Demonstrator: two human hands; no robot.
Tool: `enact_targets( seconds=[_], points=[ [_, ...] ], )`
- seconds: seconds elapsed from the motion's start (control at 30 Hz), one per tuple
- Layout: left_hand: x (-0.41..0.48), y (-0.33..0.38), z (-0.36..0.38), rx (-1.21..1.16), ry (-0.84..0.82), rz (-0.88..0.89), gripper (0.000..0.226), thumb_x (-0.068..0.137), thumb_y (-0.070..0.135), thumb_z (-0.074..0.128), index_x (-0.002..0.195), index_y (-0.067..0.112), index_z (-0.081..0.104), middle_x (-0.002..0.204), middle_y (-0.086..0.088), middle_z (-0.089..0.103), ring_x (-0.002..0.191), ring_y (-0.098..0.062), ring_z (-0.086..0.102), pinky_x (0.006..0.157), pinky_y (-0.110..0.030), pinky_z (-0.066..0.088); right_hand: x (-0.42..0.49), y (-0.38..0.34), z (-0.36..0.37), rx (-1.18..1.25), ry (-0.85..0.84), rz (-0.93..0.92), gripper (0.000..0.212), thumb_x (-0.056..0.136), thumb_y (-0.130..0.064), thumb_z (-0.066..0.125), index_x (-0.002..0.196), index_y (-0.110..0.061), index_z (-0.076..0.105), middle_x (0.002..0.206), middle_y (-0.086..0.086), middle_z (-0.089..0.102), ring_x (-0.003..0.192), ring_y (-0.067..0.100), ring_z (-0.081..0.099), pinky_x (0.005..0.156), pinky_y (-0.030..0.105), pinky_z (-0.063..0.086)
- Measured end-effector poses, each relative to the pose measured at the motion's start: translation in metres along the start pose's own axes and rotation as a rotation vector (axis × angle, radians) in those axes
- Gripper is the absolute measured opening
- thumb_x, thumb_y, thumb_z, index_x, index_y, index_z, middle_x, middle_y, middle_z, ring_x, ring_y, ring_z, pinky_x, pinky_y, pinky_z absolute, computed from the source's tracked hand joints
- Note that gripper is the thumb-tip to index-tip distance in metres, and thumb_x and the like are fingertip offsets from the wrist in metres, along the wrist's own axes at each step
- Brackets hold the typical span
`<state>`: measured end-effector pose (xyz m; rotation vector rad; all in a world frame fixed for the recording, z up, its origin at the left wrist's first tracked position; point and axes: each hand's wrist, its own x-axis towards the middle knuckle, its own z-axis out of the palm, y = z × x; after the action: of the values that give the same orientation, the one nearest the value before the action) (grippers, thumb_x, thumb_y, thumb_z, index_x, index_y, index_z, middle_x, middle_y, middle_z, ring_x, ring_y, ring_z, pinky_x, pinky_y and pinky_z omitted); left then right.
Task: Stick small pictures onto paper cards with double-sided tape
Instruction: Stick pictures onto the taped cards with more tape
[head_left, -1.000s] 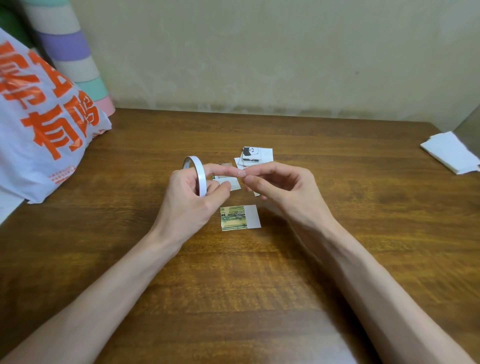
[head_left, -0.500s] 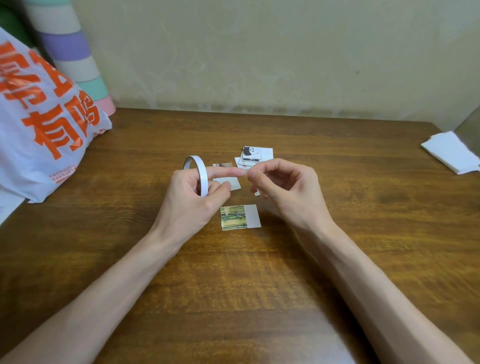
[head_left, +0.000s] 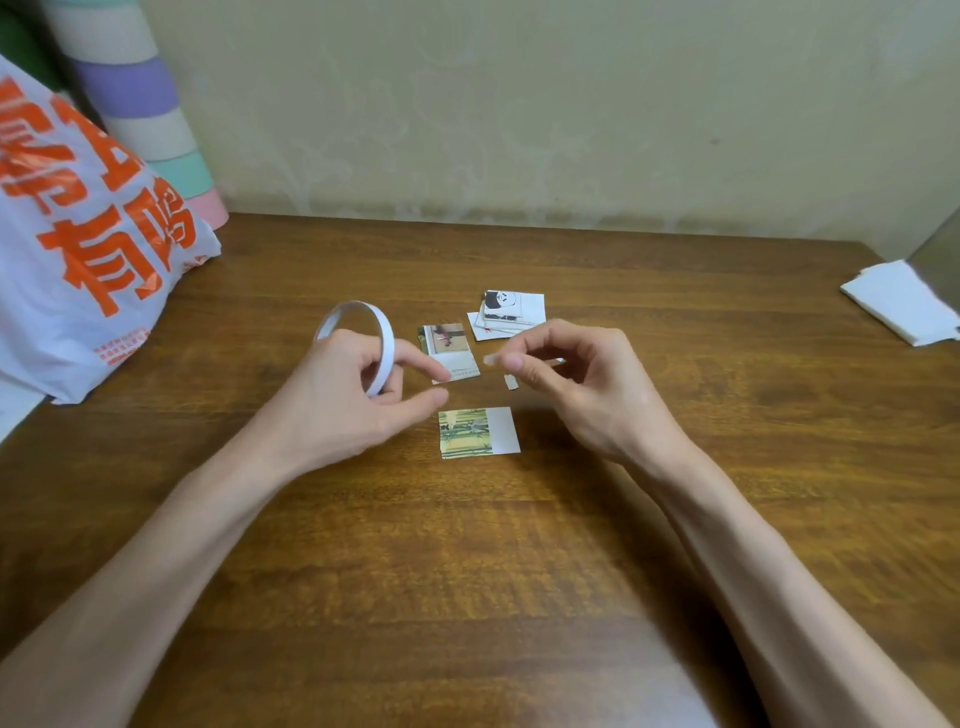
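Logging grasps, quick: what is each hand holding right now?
Left hand: grips the tape roll.
Right hand: fingertips pinch a small tape piece, which is blurred.

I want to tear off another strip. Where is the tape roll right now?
In the head view the tape roll is left of centre, gripped by the left hand above the table, just left of the small picture card.
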<state>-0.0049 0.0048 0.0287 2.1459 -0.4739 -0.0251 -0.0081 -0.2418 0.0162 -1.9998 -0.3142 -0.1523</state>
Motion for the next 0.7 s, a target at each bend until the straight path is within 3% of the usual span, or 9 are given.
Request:
enact_targets(
  seconds=[0.07, 0.17, 0.23, 0.3, 0.37, 0.47, 0.53, 0.7],
  points=[
    [0.000, 0.002, 0.003, 0.035, -0.097, -0.056, 0.008, 0.084, 0.037, 0.084, 0.087, 0.033, 0.078, 0.051, -0.001, 0.048, 0.048, -0.019, 0.044, 0.073, -0.039, 0.058, 0.000, 0.000, 0.001, -0.055, -0.072, -0.009, 0.016, 0.102, -0.025, 0.068, 0.097, -0.016, 0.080, 0.097, -0.009, 0.078, 0.084, 0.004, 0.067, 0.075, 0.022, 0.049],
    [0.000, 0.003, 0.007, 0.098, -0.168, -0.097, 0.017, 0.077, 0.046, 0.088, 0.072, 0.050, 0.073, 0.061, -0.011, 0.062, 0.059, -0.031, 0.059, 0.085, -0.044, 0.060, -0.002, -0.002, 0.003, -0.096, -0.156, -0.010, 0.026, 0.107, -0.028, 0.058, 0.091, -0.019, 0.077, 0.085, -0.019, 0.072, 0.076, -0.004, 0.060, 0.070, 0.011, 0.040],
    [0.000, 0.002, 0.007, 0.114, -0.178, -0.109, 0.018, 0.073, 0.049, 0.090, 0.070, 0.047, 0.072, 0.057, -0.005, 0.059, 0.054, -0.025, 0.054, 0.081, -0.041, 0.059, -0.003, -0.004, 0.006, -0.113, -0.195, 0.006, 0.028, 0.108, -0.030, 0.054, 0.090, -0.022, 0.075, 0.085, -0.022, 0.071, 0.082, -0.003, 0.065, 0.072, 0.013, 0.042],
    [0.001, 0.001, 0.006, 0.142, -0.185, -0.129, 0.019, 0.072, 0.049, 0.090, 0.071, 0.044, 0.072, 0.056, -0.005, 0.056, 0.052, -0.020, 0.051, 0.081, -0.046, 0.060, -0.003, -0.002, 0.009, -0.158, -0.211, 0.005, 0.030, 0.109, -0.034, 0.052, 0.089, -0.027, 0.073, 0.089, -0.016, 0.073, 0.088, 0.004, 0.068, 0.074, 0.024, 0.048],
    [0.001, 0.002, 0.006, 0.151, -0.192, -0.131, 0.019, 0.073, 0.047, 0.090, 0.072, 0.043, 0.072, 0.055, -0.004, 0.053, 0.052, -0.016, 0.049, 0.083, -0.049, 0.059, -0.002, 0.002, 0.013, -0.211, -0.233, 0.001, 0.031, 0.110, -0.036, 0.051, 0.088, -0.027, 0.072, 0.087, -0.009, 0.072, 0.077, 0.005, 0.062, 0.071, 0.029, 0.048],
    [0.002, 0.007, 0.006, 0.140, -0.187, -0.114, 0.029, 0.074, 0.044, 0.090, 0.065, 0.059, 0.067, 0.064, -0.014, 0.061, 0.061, -0.028, 0.061, 0.086, -0.050, 0.059, -0.002, 0.004, 0.017, -0.286, -0.273, 0.002, 0.031, 0.110, -0.036, 0.051, 0.090, -0.026, 0.072, 0.091, -0.001, 0.068, 0.081, 0.012, 0.059, 0.079, 0.034, 0.048],
    [0.001, 0.009, 0.006, 0.133, -0.170, -0.101, 0.037, 0.074, 0.043, 0.091, 0.064, 0.065, 0.063, 0.065, -0.016, 0.061, 0.068, -0.034, 0.064, 0.087, -0.050, 0.059, -0.002, 0.001, 0.018, -0.308, -0.309, 0.016, 0.030, 0.109, -0.036, 0.051, 0.091, -0.026, 0.073, 0.099, 0.005, 0.063, 0.087, 0.015, 0.058, 0.083, 0.029, 0.046],
    [0.002, 0.005, 0.007, 0.126, -0.165, -0.089, 0.042, 0.075, 0.043, 0.090, 0.061, 0.068, 0.060, 0.068, -0.013, 0.067, 0.078, -0.031, 0.072, 0.089, -0.051, 0.058, -0.002, -0.008, 0.020, -0.333, -0.361, 0.035, 0.027, 0.109, -0.033, 0.054, 0.090, -0.026, 0.072, 0.099, 0.004, 0.055, 0.076, 0.006, 0.050, 0.070, 0.013, 0.036]
  ],
)
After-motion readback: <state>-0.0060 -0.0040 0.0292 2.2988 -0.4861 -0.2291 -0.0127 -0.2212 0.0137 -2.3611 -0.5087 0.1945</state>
